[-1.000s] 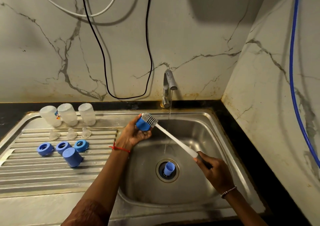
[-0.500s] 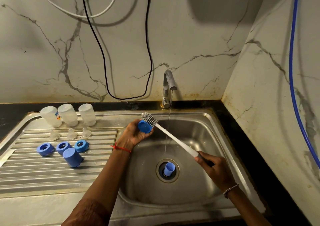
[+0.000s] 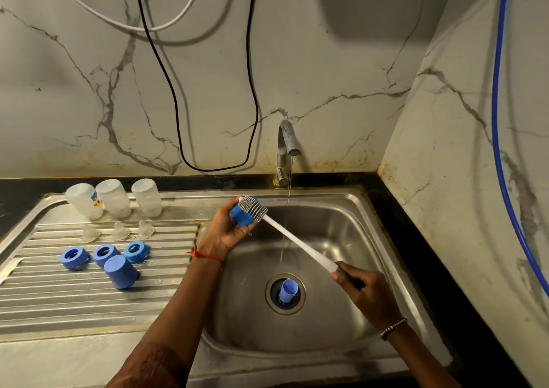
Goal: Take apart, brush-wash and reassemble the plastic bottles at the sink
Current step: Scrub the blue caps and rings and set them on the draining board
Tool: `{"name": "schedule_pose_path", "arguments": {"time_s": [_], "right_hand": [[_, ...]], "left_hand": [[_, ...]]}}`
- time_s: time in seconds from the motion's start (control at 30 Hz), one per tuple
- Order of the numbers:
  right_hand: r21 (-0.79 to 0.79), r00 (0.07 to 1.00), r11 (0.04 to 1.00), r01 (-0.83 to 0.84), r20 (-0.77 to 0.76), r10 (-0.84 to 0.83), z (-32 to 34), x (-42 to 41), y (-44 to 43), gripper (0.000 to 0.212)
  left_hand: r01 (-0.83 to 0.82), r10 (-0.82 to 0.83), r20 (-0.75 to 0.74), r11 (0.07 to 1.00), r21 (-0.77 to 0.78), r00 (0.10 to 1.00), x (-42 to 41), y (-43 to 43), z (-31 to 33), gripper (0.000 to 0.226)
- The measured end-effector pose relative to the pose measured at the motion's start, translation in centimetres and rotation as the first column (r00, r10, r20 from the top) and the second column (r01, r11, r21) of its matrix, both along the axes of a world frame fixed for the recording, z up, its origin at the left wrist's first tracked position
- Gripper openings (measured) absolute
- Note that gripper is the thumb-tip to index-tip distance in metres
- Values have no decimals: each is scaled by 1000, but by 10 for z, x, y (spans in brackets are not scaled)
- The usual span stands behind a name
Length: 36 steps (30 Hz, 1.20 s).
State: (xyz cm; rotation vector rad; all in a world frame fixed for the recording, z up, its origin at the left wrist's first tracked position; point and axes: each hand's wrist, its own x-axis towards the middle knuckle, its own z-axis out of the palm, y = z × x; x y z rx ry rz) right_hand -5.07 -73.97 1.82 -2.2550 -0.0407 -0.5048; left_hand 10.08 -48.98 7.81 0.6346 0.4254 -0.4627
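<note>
My left hand point(image 3: 223, 233) holds a blue bottle cap point(image 3: 241, 216) over the left side of the sink basin. My right hand point(image 3: 364, 291) grips the dark handle of a long white brush point(image 3: 297, 242), whose bristled head lies against the cap. Three upturned translucent bottles point(image 3: 114, 199) stand at the back of the drainboard. In front of them lie three clear teats point(image 3: 120, 232), three blue collar rings point(image 3: 104, 254) and one blue cap point(image 3: 121, 271). Another blue cap point(image 3: 287, 291) sits in the drain hole.
The tap point(image 3: 285, 147) runs a thin stream into the steel sink point(image 3: 341, 233). The ribbed drainboard point(image 3: 74, 304) spreads to the left. Black and white cables point(image 3: 175, 99) hang on the marble wall; a blue hose point(image 3: 496, 120) runs down the right wall.
The brush head has shifted slightly over the cap in my left hand, and the cap has turned a little. Both hands stay in nearly the same place.
</note>
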Motion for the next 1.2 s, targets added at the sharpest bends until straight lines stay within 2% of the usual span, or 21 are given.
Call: {"name": "schedule_pose_path", "arguments": {"time_s": [0.1,0.23,0.37,0.5,0.6,0.67,0.7,0.77,0.83,1.03,1.1,1.2], "right_hand": [[8,999,999,35,-2,-35,0,3,-1,55],[-9,994,994,111,-8,-111,0,8,-2,40],[8,1000,1000,0,26,0,4,0,-1,48],[14,997,998,-57,62,56,2,-3,0,61],[104,997,994,33,60,-40,-1,-1,-5,73],[132,994,988,84,63,-93,0,0,-10,78],[127,993,988,92,61,-101,2,1,-12,79],[100,994,991,88,57,-94,7,2,-13,76],[45,995,996,72,60,-75,12,3,-12,66],[-94,988,984,149,65,-143,17,12,-8,31],[-101,988,983,156,30,-154,13,12,-12,35],[-61,986,985,160,49,-157,6,4,-18,59]], "left_hand": [[36,-37,-30,999,-25,999,0,-3,-1,34],[58,-59,-34,998,-36,998,-6,-10,6,33],[25,-26,-38,999,-36,999,-3,-10,6,43],[45,-48,-41,997,-61,998,-1,-7,2,40],[80,-80,21,997,-1,997,-2,-7,-1,29],[93,-109,125,987,127,986,-4,-7,-2,17],[93,-133,177,972,217,975,-5,-8,-3,16],[78,-167,245,939,336,955,-3,-9,-4,30],[52,-161,277,930,363,947,1,-10,-7,44],[30,-185,369,922,387,911,4,-9,-10,48],[-2,-178,407,915,403,896,5,-6,-9,49],[-33,-176,443,904,425,879,7,-2,-8,54]]}}
